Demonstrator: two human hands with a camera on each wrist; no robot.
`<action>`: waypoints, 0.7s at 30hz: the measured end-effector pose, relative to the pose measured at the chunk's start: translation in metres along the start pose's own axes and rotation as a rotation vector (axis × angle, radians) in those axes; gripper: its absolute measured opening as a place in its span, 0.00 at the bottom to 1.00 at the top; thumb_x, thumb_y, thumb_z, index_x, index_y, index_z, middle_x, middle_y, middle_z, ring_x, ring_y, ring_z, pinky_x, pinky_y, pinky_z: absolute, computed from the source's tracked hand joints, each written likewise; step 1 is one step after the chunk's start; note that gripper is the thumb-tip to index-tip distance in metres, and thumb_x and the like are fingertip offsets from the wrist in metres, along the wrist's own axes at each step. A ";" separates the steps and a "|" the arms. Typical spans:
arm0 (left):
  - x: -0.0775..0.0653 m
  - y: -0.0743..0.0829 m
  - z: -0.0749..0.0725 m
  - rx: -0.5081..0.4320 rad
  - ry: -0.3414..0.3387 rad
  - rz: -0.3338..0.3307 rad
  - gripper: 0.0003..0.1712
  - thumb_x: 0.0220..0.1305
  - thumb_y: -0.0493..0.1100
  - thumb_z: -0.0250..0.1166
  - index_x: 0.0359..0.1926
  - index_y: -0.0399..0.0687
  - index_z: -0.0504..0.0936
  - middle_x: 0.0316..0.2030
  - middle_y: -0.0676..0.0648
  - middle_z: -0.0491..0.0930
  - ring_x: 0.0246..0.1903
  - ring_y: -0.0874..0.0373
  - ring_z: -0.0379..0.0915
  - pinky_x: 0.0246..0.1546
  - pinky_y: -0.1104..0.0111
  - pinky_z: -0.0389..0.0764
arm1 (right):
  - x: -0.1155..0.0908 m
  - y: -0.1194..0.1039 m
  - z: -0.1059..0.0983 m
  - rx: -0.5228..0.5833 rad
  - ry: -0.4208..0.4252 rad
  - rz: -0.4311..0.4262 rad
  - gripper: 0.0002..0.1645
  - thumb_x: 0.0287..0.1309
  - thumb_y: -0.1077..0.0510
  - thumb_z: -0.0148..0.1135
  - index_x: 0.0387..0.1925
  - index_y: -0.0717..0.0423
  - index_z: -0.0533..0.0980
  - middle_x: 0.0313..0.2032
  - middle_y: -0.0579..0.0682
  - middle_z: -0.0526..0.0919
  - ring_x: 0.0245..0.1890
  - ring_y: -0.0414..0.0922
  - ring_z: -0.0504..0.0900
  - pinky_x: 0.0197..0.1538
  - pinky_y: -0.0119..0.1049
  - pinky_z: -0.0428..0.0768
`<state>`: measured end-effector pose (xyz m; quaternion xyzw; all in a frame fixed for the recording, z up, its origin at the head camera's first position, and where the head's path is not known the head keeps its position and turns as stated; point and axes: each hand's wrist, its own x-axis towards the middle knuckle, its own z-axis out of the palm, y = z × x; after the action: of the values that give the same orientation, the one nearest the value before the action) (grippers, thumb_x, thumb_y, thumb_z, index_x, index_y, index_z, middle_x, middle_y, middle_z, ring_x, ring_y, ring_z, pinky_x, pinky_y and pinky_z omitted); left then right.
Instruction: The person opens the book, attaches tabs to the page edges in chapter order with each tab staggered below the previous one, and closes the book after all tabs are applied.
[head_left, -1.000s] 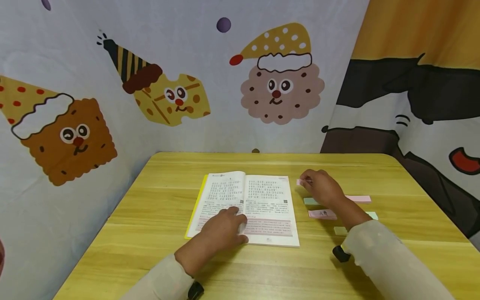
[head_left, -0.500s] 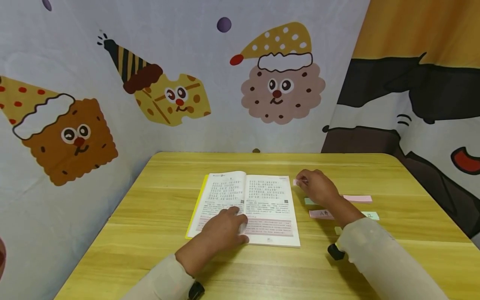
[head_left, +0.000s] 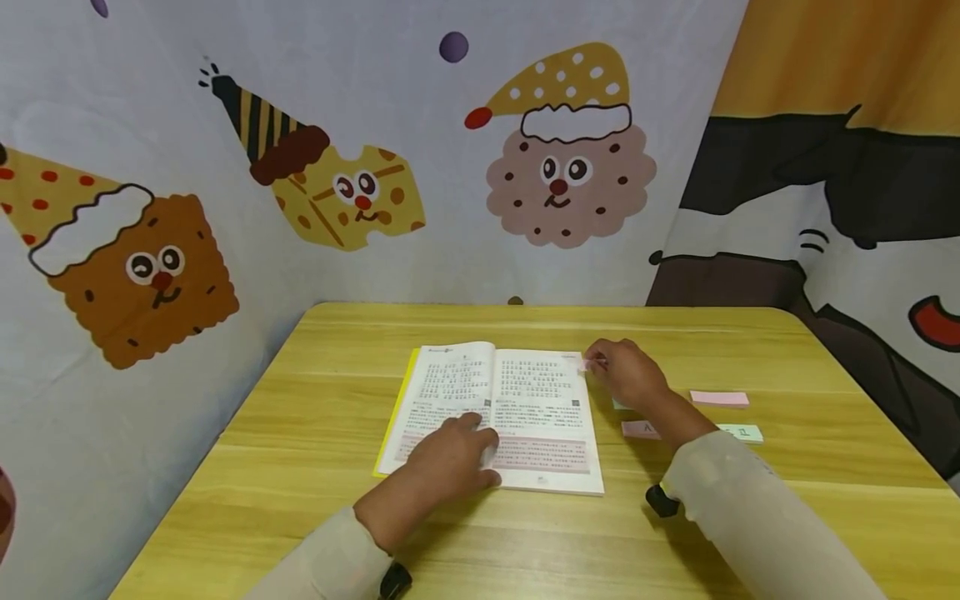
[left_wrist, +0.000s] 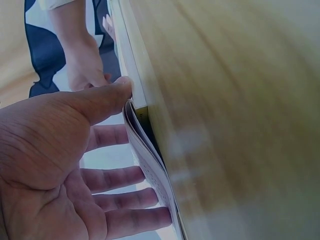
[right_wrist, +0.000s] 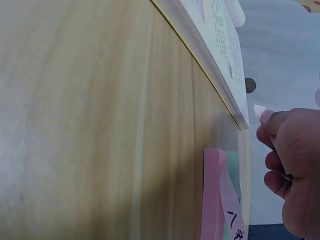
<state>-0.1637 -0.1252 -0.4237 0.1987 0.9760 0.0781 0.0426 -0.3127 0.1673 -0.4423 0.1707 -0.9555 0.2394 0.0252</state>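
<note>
An open book (head_left: 536, 396) with printed pages and a yellow cover edge lies on the table. My left hand (head_left: 450, 457) rests across its lower left page and centre fold; the left wrist view shows straight fingers (left_wrist: 125, 220) against the pages and the thumb near the lower edge. At the book's upper right edge, my right hand (head_left: 628, 373) pinches a small pink sticky note (head_left: 583, 364) between thumb and finger. The right wrist view shows the note's pale tip (right_wrist: 258, 110) poking out past the thumb. Whether it touches the page, I cannot tell.
Right of the book lie a pink sticky-note pad (head_left: 639, 429) with handwriting, another pink pad (head_left: 720, 399) and a green one (head_left: 742, 432). Under the right hand, another green pad (head_left: 621, 404) is mostly hidden. A cartoon-printed cloth (head_left: 450, 275) stands behind the table.
My right hand has moved left with the pink sticky note, from beside the book to its upper right edge. The left hand stays in place on the pages.
</note>
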 end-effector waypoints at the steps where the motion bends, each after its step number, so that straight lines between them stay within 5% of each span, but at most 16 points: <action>1: 0.000 0.000 0.000 -0.002 -0.002 0.000 0.20 0.57 0.57 0.77 0.46 0.54 0.83 0.61 0.40 0.76 0.58 0.39 0.75 0.50 0.54 0.81 | 0.000 0.000 0.000 -0.002 -0.001 0.000 0.12 0.72 0.55 0.62 0.53 0.54 0.81 0.45 0.51 0.85 0.48 0.52 0.79 0.45 0.48 0.81; 21: 0.000 0.000 -0.002 0.013 -0.015 0.010 0.22 0.58 0.57 0.76 0.49 0.53 0.84 0.62 0.40 0.76 0.58 0.40 0.75 0.52 0.55 0.81 | 0.011 -0.005 0.012 -0.006 -0.016 0.021 0.11 0.73 0.56 0.61 0.52 0.55 0.80 0.45 0.53 0.85 0.43 0.48 0.81 0.42 0.45 0.78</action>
<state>-0.1642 -0.1258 -0.4215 0.2045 0.9751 0.0705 0.0483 -0.3207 0.1540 -0.4498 0.1625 -0.9581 0.2355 0.0153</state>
